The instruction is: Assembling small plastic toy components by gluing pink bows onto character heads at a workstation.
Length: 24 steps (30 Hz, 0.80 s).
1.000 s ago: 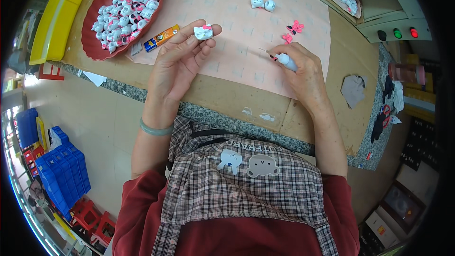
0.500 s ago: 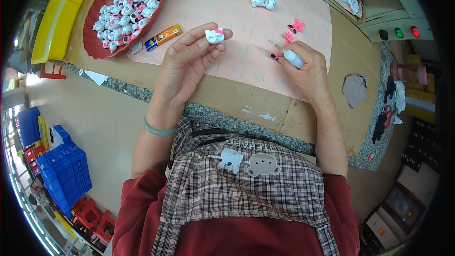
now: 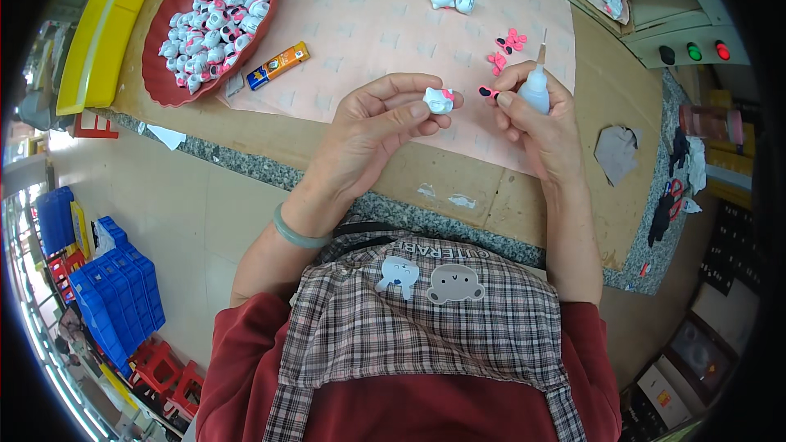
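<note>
Your left hand [image 3: 368, 127] pinches the figure [image 3: 439, 101] above the pink sheet [image 3: 368, 33]; your right hand [image 3: 540, 124] grips bottle [image 3: 535, 93] plus pink-black piece [image 3: 489, 92]. Shared grip could drop the piece; over-squeezing might leak the bottle.

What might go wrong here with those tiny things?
The translucent white needle-tipped bottle might poke someone: its thin tip is bare. The small pink and black piece might drop, since the right grip holds it alongside the bottle. The small white cat-shaped figure, pinched in the left grip, might slip.
</note>
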Available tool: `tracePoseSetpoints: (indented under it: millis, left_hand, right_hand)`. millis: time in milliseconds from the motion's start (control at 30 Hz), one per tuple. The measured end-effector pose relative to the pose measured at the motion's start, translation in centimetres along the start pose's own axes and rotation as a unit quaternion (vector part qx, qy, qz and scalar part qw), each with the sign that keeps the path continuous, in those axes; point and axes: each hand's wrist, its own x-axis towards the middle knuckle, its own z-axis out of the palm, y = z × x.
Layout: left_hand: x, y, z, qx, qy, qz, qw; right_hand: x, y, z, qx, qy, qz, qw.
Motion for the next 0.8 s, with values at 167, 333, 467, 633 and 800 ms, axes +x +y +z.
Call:
tracePoseSetpoints:
  millis: [167,333,467,633,800]
  left_hand:
    - [0.0,-0.3,0.4,0.02,-0.003,0.003,1.0]
    - [-0.1,-0.3,1.0,0.074,0.013,0.022,0.997]
    - [0.0,-0.3,1.0,0.097,0.015,0.023,0.995]
    - [-0.1,-0.4,0.9,0.105,0.011,0.028,0.994]
    - [-0.2,-0.4,1.0,0.12,0.016,0.034,0.992]
  right_hand:
    - [-0.8,-0.7,0.7,0.042,-0.05,0.02,0.998]
    - [-1.2,-0.7,1.7,-0.012,-0.05,0.023,0.998]
    - [-1.1,-0.5,1.6,-0.032,-0.05,0.023,0.998]
    - [-1.1,-0.2,1.6,-0.046,-0.045,0.014,0.998]
    - [-1.0,0.0,1.5,-0.061,-0.045,0.035,0.996]
